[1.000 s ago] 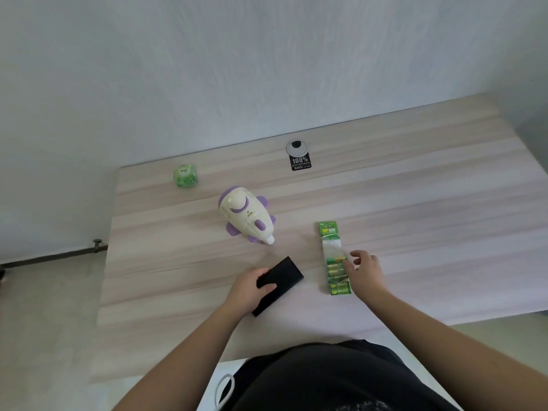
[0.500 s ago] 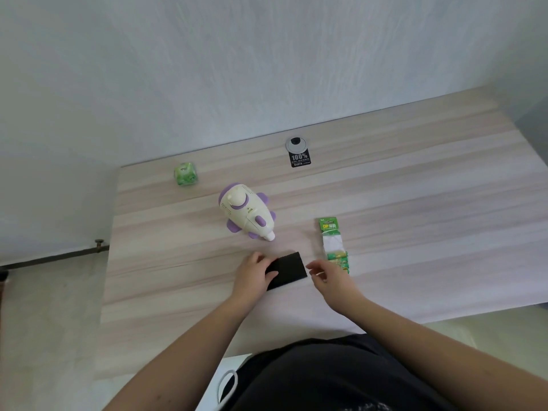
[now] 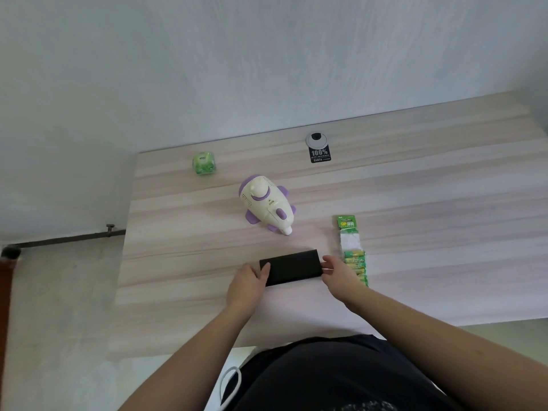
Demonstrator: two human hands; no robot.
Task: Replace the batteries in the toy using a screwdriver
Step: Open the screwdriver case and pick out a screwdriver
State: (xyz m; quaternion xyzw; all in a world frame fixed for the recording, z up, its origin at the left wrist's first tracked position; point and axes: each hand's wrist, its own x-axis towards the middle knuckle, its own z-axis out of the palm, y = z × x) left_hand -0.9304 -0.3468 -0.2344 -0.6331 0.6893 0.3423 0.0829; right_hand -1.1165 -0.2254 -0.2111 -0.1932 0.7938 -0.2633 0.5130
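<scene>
A cream and purple rocket-shaped toy [image 3: 267, 207] lies on the wooden table [image 3: 415, 221], nose pointing toward me. In front of it lies a flat black case [image 3: 292, 266], set crosswise. My left hand [image 3: 247, 284] grips the case's left end and my right hand [image 3: 341, 274] grips its right end. A green strip pack of batteries [image 3: 351, 250] lies just right of my right hand, its lower part hidden behind that hand. No screwdriver is in sight.
A small green cube [image 3: 203, 163] sits near the table's far left corner. A grey cable grommet with a black label [image 3: 318, 146] is at the far edge by the white wall. The table's left edge drops to the floor.
My right hand left the battery pack and moved left to the case's right end. My left hand turned the case from slanted to crosswise.
</scene>
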